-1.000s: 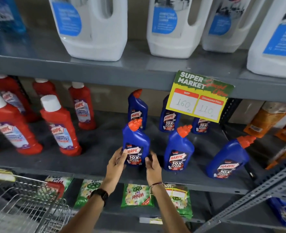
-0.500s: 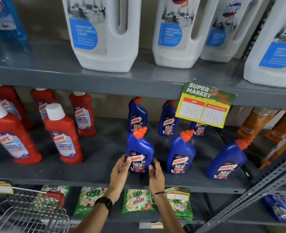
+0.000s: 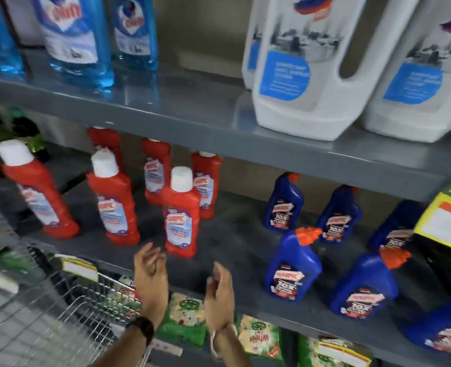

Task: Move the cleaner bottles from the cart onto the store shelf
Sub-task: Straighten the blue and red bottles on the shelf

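Several blue cleaner bottles with orange caps stand on the grey middle shelf [image 3: 219, 250]; the nearest one [image 3: 291, 266] is upright at the front. Several red cleaner bottles with white caps stand to the left, one [image 3: 182, 215] near the front edge. My left hand [image 3: 150, 276] and my right hand [image 3: 219, 295] hover empty in front of the shelf edge, fingers apart, left of the blue bottle and touching nothing. The wire cart [image 3: 46, 321] is at the lower left; what it holds is blurred.
White jugs [image 3: 311, 75] and clear blue bottles [image 3: 73, 41] fill the upper shelf. A yellow price sign [image 3: 446, 221] hangs at the right. Green detergent packets [image 3: 184, 321] lie on the lower shelf. Bare shelf lies between the red and blue bottles.
Both hands have let go of the front blue bottle and drawn back to the left. The view has swung left toward the cart.
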`<act>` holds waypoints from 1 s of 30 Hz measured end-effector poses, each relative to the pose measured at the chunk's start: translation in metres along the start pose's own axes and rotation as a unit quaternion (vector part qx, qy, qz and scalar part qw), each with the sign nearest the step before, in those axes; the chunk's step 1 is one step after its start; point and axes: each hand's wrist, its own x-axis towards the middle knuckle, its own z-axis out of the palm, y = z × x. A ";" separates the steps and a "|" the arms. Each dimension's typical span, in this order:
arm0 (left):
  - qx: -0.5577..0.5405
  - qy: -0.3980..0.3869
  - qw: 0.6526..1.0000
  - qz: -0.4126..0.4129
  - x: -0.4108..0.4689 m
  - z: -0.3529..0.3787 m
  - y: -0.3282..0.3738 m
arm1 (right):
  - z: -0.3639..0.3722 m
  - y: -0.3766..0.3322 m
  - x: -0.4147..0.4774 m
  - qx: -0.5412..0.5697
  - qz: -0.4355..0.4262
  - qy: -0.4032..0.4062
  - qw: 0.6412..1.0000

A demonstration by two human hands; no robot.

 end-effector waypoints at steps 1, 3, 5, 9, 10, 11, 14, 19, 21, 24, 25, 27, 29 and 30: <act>0.003 0.003 1.000 -0.003 0.016 -0.005 0.003 | 0.007 -0.006 0.017 0.002 0.011 -0.018 1.000; 0.031 -0.056 0.997 -0.033 0.041 -0.009 0.006 | 0.017 -0.016 0.046 -0.008 0.028 -0.047 0.998; 0.082 -0.132 0.986 -0.066 0.056 -0.009 0.008 | 0.028 -0.020 0.064 -0.024 0.037 -0.082 0.996; 0.132 -0.222 0.962 -0.087 0.069 -0.003 0.010 | 0.038 -0.024 0.072 -0.055 0.037 -0.099 0.993; 0.127 -0.233 0.960 -0.092 0.069 -0.002 0.010 | 0.039 -0.024 0.071 -0.049 0.037 -0.087 0.994; 0.120 -0.240 0.958 -0.097 0.071 -0.005 0.009 | 0.043 -0.024 0.070 -0.044 0.035 -0.070 0.996; 0.118 -0.246 0.958 -0.088 0.067 -0.009 0.010 | 0.050 -0.019 0.061 -0.036 0.029 -0.030 0.998; 0.125 -0.242 0.959 -0.080 0.060 -0.016 0.010 | 0.051 -0.017 0.047 -0.038 0.022 0.009 0.999; 0.130 -0.241 0.959 -0.078 0.058 -0.016 0.009 | 0.050 -0.015 0.045 -0.032 0.024 0.011 0.999; 0.125 -0.251 0.956 -0.082 0.056 -0.017 0.011 | 0.048 -0.013 0.043 -0.029 0.024 0.017 0.999; 0.121 -0.252 0.956 -0.086 0.056 -0.017 0.010 | 0.048 -0.013 0.043 -0.032 0.023 0.017 0.999; 0.116 -0.251 0.957 -0.090 0.056 -0.018 0.009 | 0.049 -0.013 0.043 -0.034 0.027 0.017 0.999; 0.113 -0.255 0.956 -0.088 0.056 -0.018 0.009 | 0.050 -0.011 0.043 -0.029 0.036 0.020 0.999; 0.110 -0.258 0.956 -0.085 0.055 -0.018 0.010 | 0.050 -0.010 0.043 -0.026 0.037 0.021 0.999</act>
